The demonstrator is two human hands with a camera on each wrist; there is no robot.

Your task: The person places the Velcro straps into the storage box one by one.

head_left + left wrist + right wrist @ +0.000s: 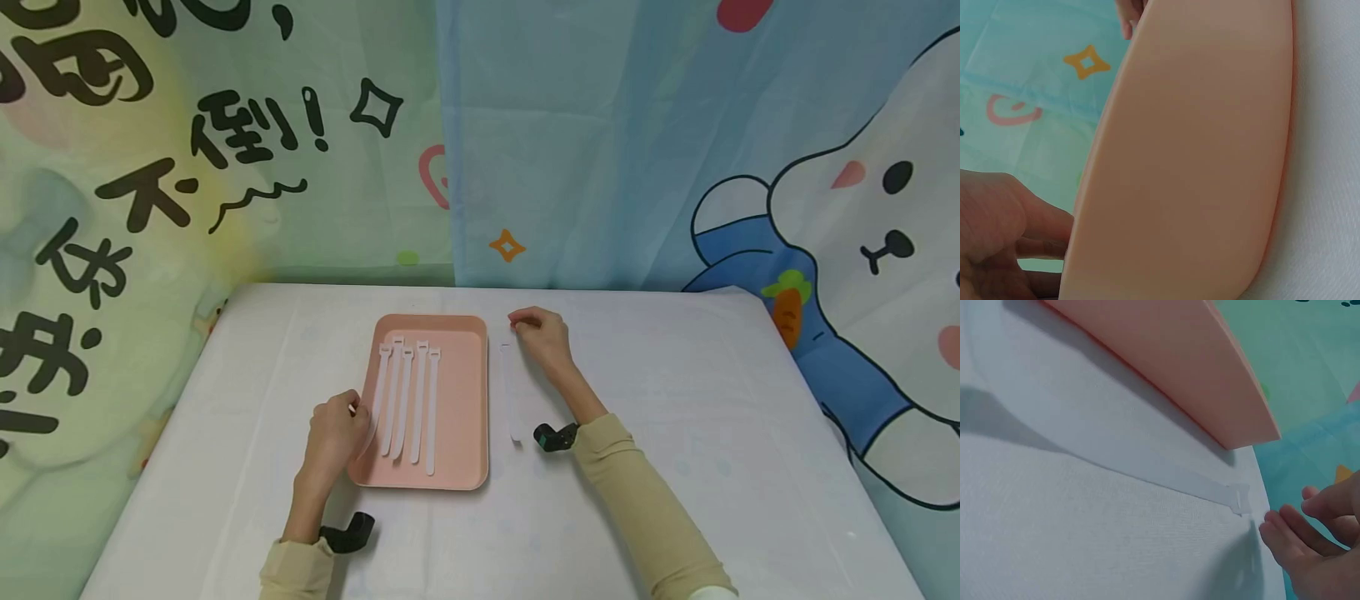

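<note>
On the pink tray point(461, 400) lie several white hook-and-loop cable ties point(417, 400), roughly side by side with their slotted heads toward the far end. At the tray's left edge my left hand point(335, 429) pinches another white tie, whose strip curves down over the rim. In the left wrist view the tray wall point(1191, 150) hides that tie and the fingertips. One more cable tie point(1166, 478) lies on the cloth right of the tray. Just beyond its slotted head hovers my right hand point(543, 337), fingers loosely bent, apart from the tie and holding nothing.
A white cloth point(675, 500) covers the table, which ends at a printed fabric backdrop point(562, 167). Black wrist cameras point(555, 437) sit on both wrists. The tray has a raised rim all round.
</note>
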